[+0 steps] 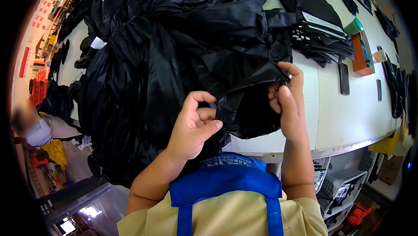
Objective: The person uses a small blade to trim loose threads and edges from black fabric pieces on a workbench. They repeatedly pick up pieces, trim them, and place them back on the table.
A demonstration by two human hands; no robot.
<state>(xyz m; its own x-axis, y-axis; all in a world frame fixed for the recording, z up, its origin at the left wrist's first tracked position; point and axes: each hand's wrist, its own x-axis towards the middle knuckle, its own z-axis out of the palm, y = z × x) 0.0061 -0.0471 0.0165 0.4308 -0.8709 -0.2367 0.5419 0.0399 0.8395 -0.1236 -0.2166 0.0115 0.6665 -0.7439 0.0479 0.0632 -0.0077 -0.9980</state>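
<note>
Apron: blue bib [226, 188], bottom centre.
Left hand [193, 125]: pinching black cloth [174, 53], mid-frame.
Right hand [289, 99]: pinching its edge.
Table [348, 118]: white, right; cloth heaped upper left.
Room: white crates [344, 183], lower right.

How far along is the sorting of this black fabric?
Looks done: a stack of folded black pieces lies flat on the white table. In hand: the left hand and right hand pinch one black piece. Left: the large heap of black fabric, apparently most of it.
</note>
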